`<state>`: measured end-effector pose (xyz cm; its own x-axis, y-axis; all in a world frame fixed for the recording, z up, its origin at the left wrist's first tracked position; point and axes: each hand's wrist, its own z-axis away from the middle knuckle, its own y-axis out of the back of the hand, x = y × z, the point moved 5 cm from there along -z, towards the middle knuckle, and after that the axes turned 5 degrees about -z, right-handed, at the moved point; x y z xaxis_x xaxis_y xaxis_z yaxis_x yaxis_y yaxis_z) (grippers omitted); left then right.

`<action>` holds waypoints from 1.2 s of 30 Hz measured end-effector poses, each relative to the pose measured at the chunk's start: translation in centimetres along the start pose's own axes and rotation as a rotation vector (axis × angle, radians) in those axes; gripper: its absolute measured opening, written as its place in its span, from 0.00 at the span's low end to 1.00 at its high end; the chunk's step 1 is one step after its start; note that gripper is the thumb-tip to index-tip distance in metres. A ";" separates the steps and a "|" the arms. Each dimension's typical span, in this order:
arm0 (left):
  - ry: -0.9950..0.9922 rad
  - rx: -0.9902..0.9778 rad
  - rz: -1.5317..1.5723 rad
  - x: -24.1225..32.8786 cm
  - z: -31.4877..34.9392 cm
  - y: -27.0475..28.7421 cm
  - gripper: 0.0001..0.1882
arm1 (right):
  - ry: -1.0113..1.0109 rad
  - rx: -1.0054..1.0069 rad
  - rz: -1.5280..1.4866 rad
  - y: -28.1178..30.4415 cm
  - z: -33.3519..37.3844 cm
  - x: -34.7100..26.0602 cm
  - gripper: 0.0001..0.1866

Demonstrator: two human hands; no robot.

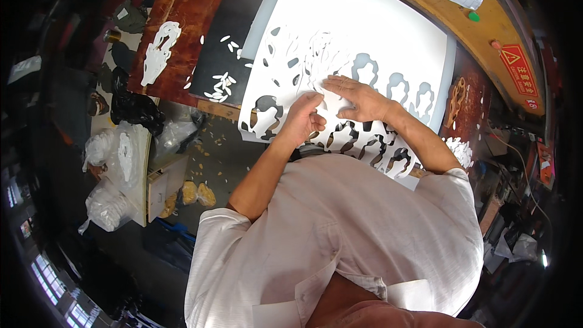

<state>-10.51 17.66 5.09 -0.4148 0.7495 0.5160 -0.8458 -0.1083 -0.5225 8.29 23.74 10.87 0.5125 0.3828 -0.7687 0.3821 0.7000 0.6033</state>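
Both hands work on the large white sheet [364, 36] with many shapes cut out of it, which lies across the tabletop [419, 6] and overhangs its near edge toward me. My right hand [358, 98] lies flat and spread on the sheet near that edge, fingers stretched out, pressing it down and gripping nothing. My left hand [302, 120] is curled, fingertips pinched together on a narrow strip of the sheet just beside the right hand; whether a loose piece sits between the fingers I cannot tell.

I judge the sheet light, thin and flexible, and fragile where the cut-outs leave only slender bridges, so those would tear or crease if pulled. I would hold it on the solid uncut area toward the far edge, or support it flat under a palm.

Small white offcuts [220, 88] lie scattered on the dark board [231, 24] at the tabletop's left edge.
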 end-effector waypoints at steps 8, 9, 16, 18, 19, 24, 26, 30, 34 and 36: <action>-0.075 0.195 -0.178 0.0 -0.7 -1.7 0.15 | 0.060 0.085 -0.006 1.0 0.6 1.7 0.34; -0.064 0.191 -0.153 -0.1 -0.7 -1.8 0.15 | 0.129 0.095 -0.024 1.2 0.8 1.4 0.33; -0.015 0.157 -0.083 0.1 -0.3 -2.2 0.11 | 0.154 0.104 0.124 0.5 1.3 0.6 0.36; 0.004 0.137 -0.057 0.4 0.1 -2.3 0.09 | 0.187 0.125 0.126 0.1 1.1 0.1 0.36; -0.005 0.135 -0.039 0.6 0.3 -2.2 0.09 | 0.178 0.124 0.155 -0.1 1.0 0.1 0.35; -0.030 0.095 -0.185 0.8 0.9 -2.4 0.14 | 0.203 0.070 0.235 -0.1 1.0 0.5 0.31; -0.065 0.108 -0.299 0.5 0.8 -2.5 0.14 | 0.247 0.142 0.230 0.3 1.2 0.7 0.28; -0.211 0.118 -0.381 -0.8 0.4 -2.6 0.15 | 0.196 0.215 0.072 0.6 0.8 1.3 0.22; -0.268 0.107 -0.491 -2.1 -0.4 -2.0 0.16 | -0.143 0.197 -0.107 4.3 -1.5 2.9 0.17; -0.263 0.136 -0.567 -2.2 -1.0 -1.9 0.16 | -0.439 0.640 -0.350 11.4 -2.2 5.3 0.21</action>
<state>-7.68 16.84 4.28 0.0555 0.5313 0.8454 -0.9859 0.1631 -0.0378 13.61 35.04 13.21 0.4850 -0.1530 -0.8611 0.8676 0.2080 0.4517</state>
